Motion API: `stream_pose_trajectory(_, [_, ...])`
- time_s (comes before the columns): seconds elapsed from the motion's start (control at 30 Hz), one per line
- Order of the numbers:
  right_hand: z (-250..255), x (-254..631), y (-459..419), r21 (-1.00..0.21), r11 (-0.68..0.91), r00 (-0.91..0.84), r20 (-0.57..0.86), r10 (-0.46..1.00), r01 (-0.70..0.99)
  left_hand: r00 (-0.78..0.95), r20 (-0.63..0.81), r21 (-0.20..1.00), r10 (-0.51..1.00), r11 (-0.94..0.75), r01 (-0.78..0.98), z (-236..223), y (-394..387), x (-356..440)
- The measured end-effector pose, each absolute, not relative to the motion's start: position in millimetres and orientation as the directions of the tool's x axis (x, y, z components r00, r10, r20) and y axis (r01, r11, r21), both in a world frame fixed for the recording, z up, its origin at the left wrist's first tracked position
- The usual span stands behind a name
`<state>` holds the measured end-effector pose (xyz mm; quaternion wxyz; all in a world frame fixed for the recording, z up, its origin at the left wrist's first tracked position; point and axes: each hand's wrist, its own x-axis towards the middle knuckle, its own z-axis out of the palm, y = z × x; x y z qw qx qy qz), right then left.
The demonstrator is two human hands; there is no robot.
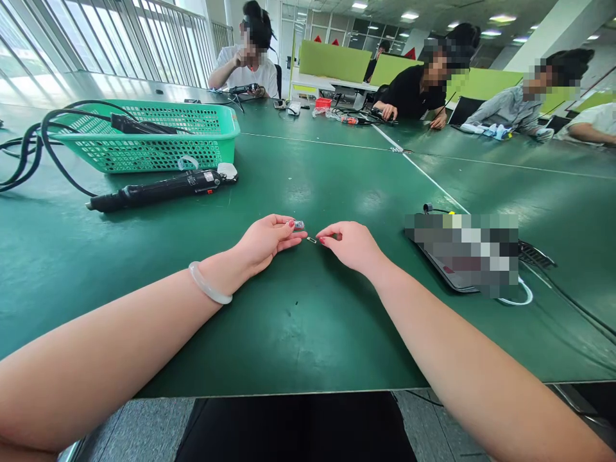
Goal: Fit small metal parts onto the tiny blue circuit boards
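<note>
My left hand [266, 242], with a pale bangle [210, 283] at its wrist, holds a small silvery piece [299, 225] between thumb and fingers. The piece has rounded ends; its kind is too small to tell. Opposite it, my right hand [352, 244] has thumb and forefinger pinched together at one end of a tiny flat light-coloured strip [312, 240] with a dark outline. The strip's other end is close to the left fingertips; whether they touch I cannot tell. Both hands are just above the green tabletop [298, 346].
A black electric screwdriver [163, 191] lies at left before a green plastic basket [158, 154] with cables [36, 147]. To the right is a dark, partly blurred flat device [462, 253] with a cord. Several people sit across the table, one in a black top [407, 90].
</note>
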<state>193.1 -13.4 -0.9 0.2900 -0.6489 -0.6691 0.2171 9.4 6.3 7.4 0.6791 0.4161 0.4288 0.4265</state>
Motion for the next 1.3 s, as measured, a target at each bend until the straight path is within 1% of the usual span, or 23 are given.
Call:
stream_pose_trajectory(0.07, [-1, 201, -14, -0.63, 0.05, -0.021, 0.053, 0.998, 0.775, 0.27, -0.226, 0.933, 0.936, 0.288, -0.216, 7, 6, 9])
stream_pose_trajectory(0.2, [-1, 208, -16, -0.574, 0.07, -0.063, 0.033, 0.997, 0.816, 0.276, -0.232, 0.938, 0.933, 0.29, -0.191, 7, 5, 10])
stream_pose_trajectory(0.27, [2, 206, -17, -0.57, 0.072, -0.064, 0.035, 0.997, 0.819, 0.291, -0.231, 0.942, 0.928, 0.288, -0.17, 7, 4, 10])
stream_pose_trajectory(0.33, [6, 201, -20, -0.616, 0.121, -0.08, 0.095, 0.992, 0.779, 0.321, -0.226, 0.949, 0.92, 0.281, -0.139, 7, 4, 10])
stream_pose_trajectory(0.47, [11, 188, -26, -0.765, 0.253, -0.071, 0.264, 0.962, 0.592, 0.381, -0.21, 0.96, 0.9, 0.264, -0.094, 4, 6, 8])
stream_pose_trajectory(0.57, [8, 182, -26, -0.812, 0.294, -0.051, 0.312, 0.949, 0.503, 0.44, -0.193, 0.964, 0.877, 0.253, -0.081, 2, 7, 7])
stream_pose_trajectory(0.67, [4, 181, -23, -0.84, 0.299, -0.061, 0.306, 0.95, 0.452, 0.477, -0.191, 0.964, 0.858, 0.255, -0.073, 2, 7, 6])
stream_pose_trajectory(0.87, [2, 184, -20, -0.906, 0.246, -0.066, 0.238, 0.969, 0.344, 0.492, -0.214, 0.964, 0.844, 0.265, -0.035, 7, 4, 7])
stream_pose_trajectory(0.97, [3, 185, -20, -0.933, 0.21, -0.097, 0.189, 0.977, 0.292, 0.492, -0.224, 0.964, 0.841, 0.266, -0.016, 8, 4, 7])
stream_pose_trajectory(1.1, [4, 184, -21, -0.933, 0.184, -0.12, 0.154, 0.981, 0.31, 0.49, -0.229, 0.961, 0.841, 0.275, -0.022, 8, 4, 7])
stream_pose_trajectory(1.3, [6, 182, -25, -0.872, 0.223, -0.043, 0.227, 0.973, 0.435, 0.479, -0.256, 0.949, 0.839, 0.313, -0.04, 10, 4, 7])
